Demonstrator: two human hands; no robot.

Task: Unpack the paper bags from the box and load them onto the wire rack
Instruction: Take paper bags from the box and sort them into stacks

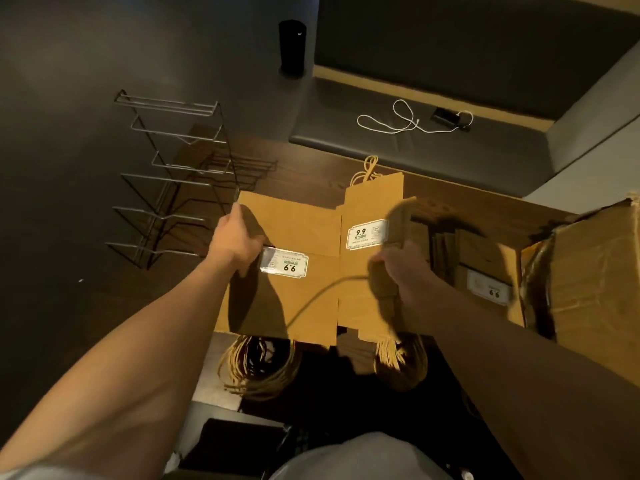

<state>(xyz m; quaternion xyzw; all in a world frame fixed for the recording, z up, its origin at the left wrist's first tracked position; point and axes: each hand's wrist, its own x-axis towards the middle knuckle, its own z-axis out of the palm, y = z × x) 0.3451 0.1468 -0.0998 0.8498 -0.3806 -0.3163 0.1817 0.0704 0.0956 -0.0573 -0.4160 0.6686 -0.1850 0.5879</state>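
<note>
Rack [180, 181] stands at ten o'clock from left hand [235, 242], whose fingers grip one bag stack [294, 220]; right hand [398, 271] clutches another bundle [381, 299].

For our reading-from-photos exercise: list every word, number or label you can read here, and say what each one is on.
"9.9" on the white label of the middle paper bag stack.
"9.9", upside down, on the label of the left bag stack.
"9.9", upside down and faint, on the label in the box.
Smaller print on all labels: unreadable.
</note>
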